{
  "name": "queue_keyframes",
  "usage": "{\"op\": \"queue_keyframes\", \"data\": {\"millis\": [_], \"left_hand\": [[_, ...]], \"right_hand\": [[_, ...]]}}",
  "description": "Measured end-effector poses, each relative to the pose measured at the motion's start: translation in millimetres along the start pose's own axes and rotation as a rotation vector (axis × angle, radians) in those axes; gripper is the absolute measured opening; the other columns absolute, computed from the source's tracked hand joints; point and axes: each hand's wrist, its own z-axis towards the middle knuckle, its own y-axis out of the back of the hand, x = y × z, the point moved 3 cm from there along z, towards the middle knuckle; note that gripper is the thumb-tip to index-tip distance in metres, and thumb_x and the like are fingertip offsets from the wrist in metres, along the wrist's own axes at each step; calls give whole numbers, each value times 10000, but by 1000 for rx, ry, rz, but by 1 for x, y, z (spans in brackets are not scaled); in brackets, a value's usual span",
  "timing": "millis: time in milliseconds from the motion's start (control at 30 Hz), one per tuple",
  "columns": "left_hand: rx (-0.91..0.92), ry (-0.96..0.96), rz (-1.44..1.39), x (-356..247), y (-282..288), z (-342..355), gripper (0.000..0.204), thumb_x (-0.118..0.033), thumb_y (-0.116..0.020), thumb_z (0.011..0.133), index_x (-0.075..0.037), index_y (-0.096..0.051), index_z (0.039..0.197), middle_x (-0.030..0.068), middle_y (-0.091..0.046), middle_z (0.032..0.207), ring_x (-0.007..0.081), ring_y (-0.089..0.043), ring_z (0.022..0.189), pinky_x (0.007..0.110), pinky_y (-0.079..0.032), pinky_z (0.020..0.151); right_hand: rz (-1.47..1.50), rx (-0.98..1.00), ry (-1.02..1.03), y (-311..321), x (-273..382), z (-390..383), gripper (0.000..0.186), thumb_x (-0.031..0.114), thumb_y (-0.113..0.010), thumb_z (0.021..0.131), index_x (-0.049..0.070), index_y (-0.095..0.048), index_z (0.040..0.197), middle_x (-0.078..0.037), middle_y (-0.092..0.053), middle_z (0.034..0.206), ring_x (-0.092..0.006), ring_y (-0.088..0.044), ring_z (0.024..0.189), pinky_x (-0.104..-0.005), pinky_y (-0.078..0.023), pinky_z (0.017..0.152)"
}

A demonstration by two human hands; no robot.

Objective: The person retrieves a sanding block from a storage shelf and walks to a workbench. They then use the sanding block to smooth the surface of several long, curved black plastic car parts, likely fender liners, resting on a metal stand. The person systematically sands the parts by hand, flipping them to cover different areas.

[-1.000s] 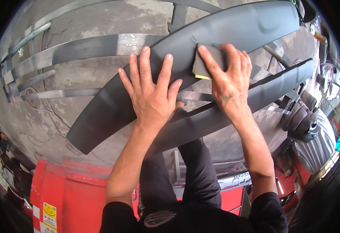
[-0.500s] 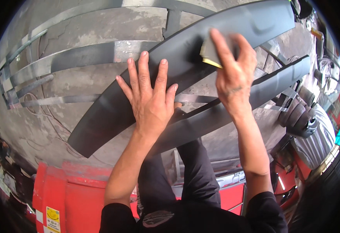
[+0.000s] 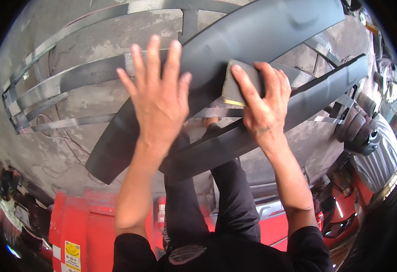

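Observation:
A long, dark grey curved panel [image 3: 203,56], like a car's plastic trim, slants across a metal frame. My left hand [image 3: 158,106] is open over its left part, fingers spread, holding nothing; it looks lifted off the surface. In my right hand [image 3: 267,106] is a grey sanding pad [image 3: 246,77] with a yellow edge, gripped between thumb and fingers. The pad is over the panel's near edge; I cannot tell whether it touches. Nearer to me, a second, narrower dark panel [image 3: 234,145] runs roughly alongside, below my right wrist.
Under the panels stands a metal frame [image 3: 89,65] of flat bars on a stained concrete floor [image 3: 94,102]. Thin cables [image 3: 65,147] lie at the left. A red cabinet-like body [image 3: 103,222] is close by at lower left. Dark parts [image 3: 357,131] crowd the right side.
My left hand has come up off the large panel and shifted left. My right hand has moved down toward me with the pad.

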Motion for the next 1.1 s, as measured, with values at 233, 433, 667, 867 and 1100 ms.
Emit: {"op": "queue_keyframes", "data": {"millis": [233,433,667,867,1100], "left_hand": [[0,98,-80,-3,-21,-36,621,-222,-634,1046,-113,-483,1639,184,-365,1728,483,-249,1625,747,-139,1261],[-24,97,-44,-2,-22,-40,597,-275,-589,1077,-115,-482,1643,187,-377,1724,474,-266,1623,727,-137,1271],[5,80,7,-8,-19,-36,615,-304,-560,1103,-84,-441,1665,186,-322,1762,477,-222,1641,729,-135,1272],[140,-127,64,-62,-35,-11,666,-292,-625,1081,-57,-418,1669,196,-264,1787,448,-193,1659,721,-160,1276],[356,-631,-372,-150,-35,-28,465,-110,-707,978,-41,-668,1436,152,-638,1510,371,-558,1456,635,-301,1275]], "right_hand": [[-96,71,72,-31,6,31,613,180,-719,840,204,-670,1450,-201,-517,1415,-416,-545,1240,-678,-406,1122],[-106,97,133,-30,4,33,649,173,-713,849,188,-624,1492,-232,-505,1420,-434,-525,1261,-686,-389,1126],[144,148,87,0,2,14,611,137,-705,859,146,-659,1468,-251,-539,1401,-439,-539,1275,-678,-363,1154],[257,-51,-275,40,-8,-69,647,129,-739,799,174,-694,1443,-223,-558,1391,-426,-555,1290,-658,-397,1133],[110,-90,-446,81,-32,-150,708,138,-769,736,102,-687,1439,-228,-575,1411,-442,-562,1245,-590,-428,1093]]}}
